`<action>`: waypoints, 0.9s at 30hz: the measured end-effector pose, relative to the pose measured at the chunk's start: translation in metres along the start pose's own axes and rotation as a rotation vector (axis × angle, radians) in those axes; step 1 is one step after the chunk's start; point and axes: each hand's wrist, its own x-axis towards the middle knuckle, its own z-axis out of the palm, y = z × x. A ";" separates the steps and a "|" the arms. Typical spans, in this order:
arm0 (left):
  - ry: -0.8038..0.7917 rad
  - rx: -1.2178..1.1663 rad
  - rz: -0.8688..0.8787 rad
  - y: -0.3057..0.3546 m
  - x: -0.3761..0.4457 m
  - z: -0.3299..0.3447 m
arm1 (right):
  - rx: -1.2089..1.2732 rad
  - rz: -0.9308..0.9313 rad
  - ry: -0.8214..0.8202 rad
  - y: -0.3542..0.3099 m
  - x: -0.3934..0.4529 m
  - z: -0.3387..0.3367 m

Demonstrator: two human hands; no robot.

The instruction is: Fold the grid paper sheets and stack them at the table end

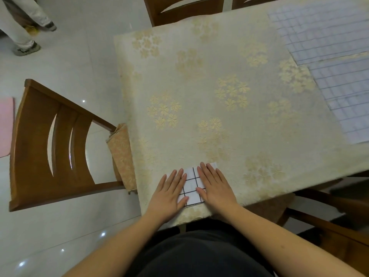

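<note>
At the far left, a pink object [6, 126] was cut by the picture edge, and a person's legs [24, 23] in light trousers stood on the pale tiled floor [65, 62] in the upper corner. Next to these, a wooden chair [50, 144] stood beside the counter [219, 86], which was covered with a cream cloth with golden flowers; a folded corner of the cloth [121, 152] hung down just beside the chair.

At the near edge of the counter lay a folded grid paper sheet [193, 184], small and white with dark lines. The left hand [169, 192] lay flat on its left part, fingers straight and together, pressing it down and grasping nothing. The right hand [215, 186] lay flat on its right part in the same way, released and pressing, with the grid visible between both hands.

Farther right, at the far corner of the counter, larger unfolded grid sheets [329, 56] lay spread, overlapping each other, well apart from the hands. More chairs [319, 226] stood at the right side, and another chair back [179, 9] was at the far end.
</note>
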 end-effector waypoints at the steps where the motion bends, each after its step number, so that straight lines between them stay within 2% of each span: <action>1: -0.009 -0.006 -0.011 0.001 -0.001 0.000 | -0.012 -0.011 -0.015 0.002 0.000 0.000; 20: -0.187 0.092 0.027 0.002 0.005 -0.028 | -0.060 -0.048 -0.015 0.002 0.000 -0.014; 27: -0.034 -0.074 -0.321 0.024 -0.007 -0.069 | 0.104 0.010 0.069 -0.033 -0.007 -0.060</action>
